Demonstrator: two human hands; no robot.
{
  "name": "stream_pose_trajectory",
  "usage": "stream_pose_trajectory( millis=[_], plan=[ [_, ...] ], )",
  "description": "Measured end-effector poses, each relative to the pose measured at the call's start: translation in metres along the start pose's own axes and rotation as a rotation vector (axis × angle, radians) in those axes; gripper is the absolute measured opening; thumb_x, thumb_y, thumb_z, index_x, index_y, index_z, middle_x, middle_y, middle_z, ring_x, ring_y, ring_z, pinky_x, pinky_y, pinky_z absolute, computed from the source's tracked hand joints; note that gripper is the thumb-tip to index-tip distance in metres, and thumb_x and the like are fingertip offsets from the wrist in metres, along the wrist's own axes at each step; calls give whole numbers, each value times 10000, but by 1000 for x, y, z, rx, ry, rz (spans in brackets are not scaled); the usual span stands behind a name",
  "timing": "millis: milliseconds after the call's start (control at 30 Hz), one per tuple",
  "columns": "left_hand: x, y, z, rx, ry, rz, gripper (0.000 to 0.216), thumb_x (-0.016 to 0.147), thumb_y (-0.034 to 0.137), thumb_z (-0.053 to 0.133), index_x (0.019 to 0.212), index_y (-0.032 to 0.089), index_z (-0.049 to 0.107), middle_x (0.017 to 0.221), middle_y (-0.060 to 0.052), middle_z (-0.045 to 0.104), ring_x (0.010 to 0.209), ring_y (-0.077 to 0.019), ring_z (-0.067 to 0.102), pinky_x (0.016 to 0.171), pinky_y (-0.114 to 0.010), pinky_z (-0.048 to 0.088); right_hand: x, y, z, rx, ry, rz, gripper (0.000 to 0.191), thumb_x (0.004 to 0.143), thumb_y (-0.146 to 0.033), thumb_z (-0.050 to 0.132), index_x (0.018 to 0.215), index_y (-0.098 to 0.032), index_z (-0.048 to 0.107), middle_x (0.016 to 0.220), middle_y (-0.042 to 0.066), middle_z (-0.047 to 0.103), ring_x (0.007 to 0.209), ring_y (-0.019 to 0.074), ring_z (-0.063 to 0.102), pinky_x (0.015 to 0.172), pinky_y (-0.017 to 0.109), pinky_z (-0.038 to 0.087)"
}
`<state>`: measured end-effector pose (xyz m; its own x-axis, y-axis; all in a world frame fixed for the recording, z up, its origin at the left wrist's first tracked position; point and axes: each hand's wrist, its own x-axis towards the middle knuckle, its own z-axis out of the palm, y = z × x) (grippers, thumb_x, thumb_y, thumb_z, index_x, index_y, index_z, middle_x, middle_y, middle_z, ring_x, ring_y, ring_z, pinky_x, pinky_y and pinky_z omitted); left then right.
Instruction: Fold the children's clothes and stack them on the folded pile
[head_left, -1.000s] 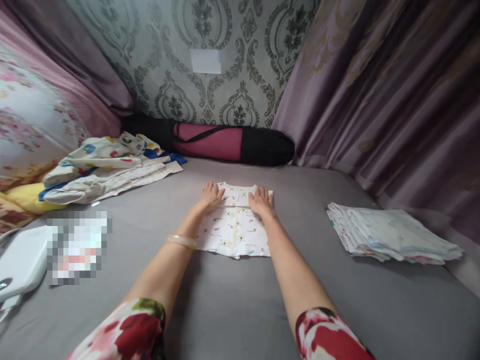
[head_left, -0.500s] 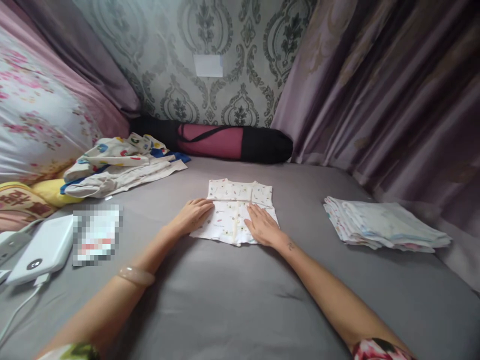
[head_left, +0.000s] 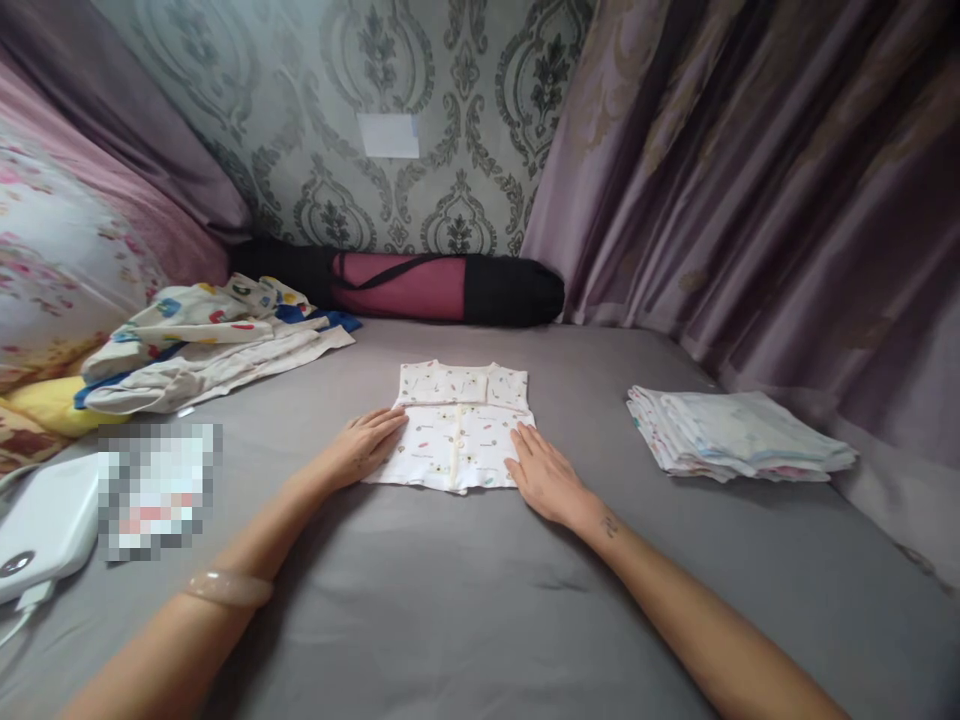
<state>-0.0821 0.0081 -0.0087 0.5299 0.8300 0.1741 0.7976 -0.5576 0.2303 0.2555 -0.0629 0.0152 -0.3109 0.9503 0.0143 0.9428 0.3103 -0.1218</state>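
A small white baby shirt (head_left: 431, 440) with a tiny print and a cream buttoned front lies flat on the grey bed sheet (head_left: 420, 590). Its sleeves are folded across the upper chest. On the shirt's left edge rests my left hand (head_left: 364, 445), fingers stretched out and flat. My right hand (head_left: 551, 475) lies on the lower right edge, also flat, with its fingers slightly spread. Neither hand grips the cloth.
A stack of folded cloths (head_left: 735, 435) sits at the right. Crumpled printed clothes (head_left: 210, 340) lie back left, near a yellow item (head_left: 49, 405). A white power bank (head_left: 56, 520) with a cable is at the left. A black-and-maroon rolled bag (head_left: 405, 287) lies along the wall.
My right hand has slid from the shirt's front out to its right edge. My left hand stays at the left edge. The view has turned slightly right.
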Motion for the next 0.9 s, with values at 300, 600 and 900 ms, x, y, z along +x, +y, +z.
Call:
stream_pose_trajectory(
  millis=[300, 600, 900],
  plan=[
    [-28, 6, -23, -46, -82, -23, 556, 949, 549, 328, 1362, 225, 511, 1465, -68, 445, 1363, -267, 382, 1115, -423, 335, -56, 13, -11, 40, -77, -64, 546, 981, -355, 302, 1456, -96, 371, 1534, 119, 292, 1422, 231, 251, 1162, 405, 268],
    [-43, 4, -54, -147, -146, 7, 452, 952, 508, 350, 1110, 244, 681, 1282, -51, 624, 1193, -229, 562, 1012, -301, 431, -83, 25, -65, 139, -360, -112, 479, 962, -382, 360, 1395, -218, 483, 1529, 53, 325, 1377, 226, 357, 1112, 371, 336],
    [44, 10, -45, -114, 69, -130, 390, 942, 420, 332, 1068, 224, 644, 1038, -76, 702, 899, -217, 653, 779, -305, 501, 23, -1, -92, 124, -248, -119, 409, 972, -357, 325, 801, -235, 675, 847, 44, 712, 794, 186, 636, 694, 269, 404]
  ],
)
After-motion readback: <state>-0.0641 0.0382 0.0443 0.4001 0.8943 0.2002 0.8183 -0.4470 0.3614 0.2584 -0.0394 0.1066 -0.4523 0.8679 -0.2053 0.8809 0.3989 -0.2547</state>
